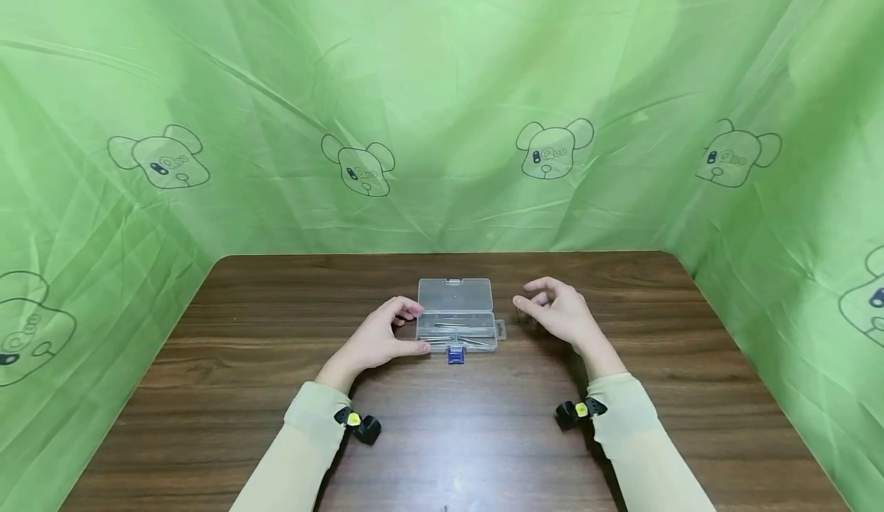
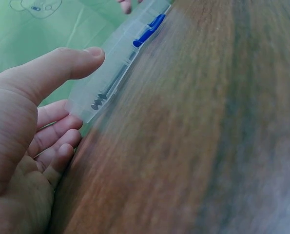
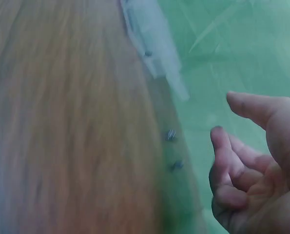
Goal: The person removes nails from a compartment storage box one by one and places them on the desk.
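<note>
A clear plastic case (image 1: 456, 333) lies on the table with its lid (image 1: 455, 295) raised at the back. Thin metal rods (image 1: 461, 340) lie inside it, and a blue latch (image 1: 456, 355) sits on its front. My left hand (image 1: 378, 335) is at the case's left end, fingertips touching that end and the straight thumb beside the front corner. Dark spiral ends (image 2: 97, 103) show through the wall in the left wrist view. To the right of the case hovers my right hand (image 1: 558, 314), thumb and forefinger apart, nothing visible between them.
Small metal pieces (image 3: 170, 135) lie on the table near my right hand. A clear tab (image 1: 500, 329) sticks out from the case's right end. The brown wooden table (image 1: 456, 427) is bordered by a green cloth (image 1: 442, 74) printed with cartoon heads.
</note>
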A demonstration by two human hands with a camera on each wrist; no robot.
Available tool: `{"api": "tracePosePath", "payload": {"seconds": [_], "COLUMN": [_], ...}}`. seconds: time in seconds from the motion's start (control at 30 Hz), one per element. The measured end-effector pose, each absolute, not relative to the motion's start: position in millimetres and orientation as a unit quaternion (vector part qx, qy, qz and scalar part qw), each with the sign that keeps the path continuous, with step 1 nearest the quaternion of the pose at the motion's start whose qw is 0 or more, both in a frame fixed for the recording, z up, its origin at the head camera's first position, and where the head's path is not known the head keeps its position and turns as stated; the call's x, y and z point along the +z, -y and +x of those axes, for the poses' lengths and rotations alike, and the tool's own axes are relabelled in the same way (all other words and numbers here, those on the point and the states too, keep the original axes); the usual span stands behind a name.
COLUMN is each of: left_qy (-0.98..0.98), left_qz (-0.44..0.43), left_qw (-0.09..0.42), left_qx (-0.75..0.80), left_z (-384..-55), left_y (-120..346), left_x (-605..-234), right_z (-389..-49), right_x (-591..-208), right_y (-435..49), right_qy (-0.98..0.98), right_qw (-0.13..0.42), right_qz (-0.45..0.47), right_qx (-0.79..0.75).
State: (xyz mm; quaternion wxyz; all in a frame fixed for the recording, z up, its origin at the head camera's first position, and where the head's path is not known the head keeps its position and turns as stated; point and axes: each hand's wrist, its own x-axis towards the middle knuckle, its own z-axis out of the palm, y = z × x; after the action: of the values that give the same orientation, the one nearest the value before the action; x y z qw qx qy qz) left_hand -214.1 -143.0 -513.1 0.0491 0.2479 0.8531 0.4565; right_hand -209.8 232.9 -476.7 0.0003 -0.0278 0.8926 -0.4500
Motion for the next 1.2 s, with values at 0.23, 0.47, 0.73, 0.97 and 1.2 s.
{"api": "tracePosePath", "payload": {"seconds": [0.23, 0.47, 0.73, 0.97, 1.2], "left_qy": [-0.857, -0.857, -0.857, -0.858, -0.857], "left_qz": [0.244, 0.238, 0.241, 0.245, 0.246], "left_qw": [0.057, 0.063, 0.053, 0.046, 0.046], "left_qx": [0.45, 0.452, 0.453, 0.449, 0.45], "left_z": [-214.3, -216.3, -215.0, -213.9, -214.8], "left_y": [142.3, 142.5, 143.4, 143.5, 142.5], "left_x": [-511.0, -515.6, -513.7, -513.4, -513.4], "right_z": [-206.4, -212.3, -220.2, -222.7, -224.6], "right_x": [-454.7, -451.1, -465.8, -473.9, -476.4], "right_y": [-197.0, -162.7, -141.3, -134.7, -131.6], "right_qy": [-0.89, -0.88, -0.89, -0.893, -0.903], "right_qw": [-0.006, 0.017, -0.016, -0.027, -0.036], "right_qz": [-0.169, -0.24, -0.277, -0.305, -0.302], "right_qx": [-0.424, -0.409, -0.363, -0.331, -0.302]}}
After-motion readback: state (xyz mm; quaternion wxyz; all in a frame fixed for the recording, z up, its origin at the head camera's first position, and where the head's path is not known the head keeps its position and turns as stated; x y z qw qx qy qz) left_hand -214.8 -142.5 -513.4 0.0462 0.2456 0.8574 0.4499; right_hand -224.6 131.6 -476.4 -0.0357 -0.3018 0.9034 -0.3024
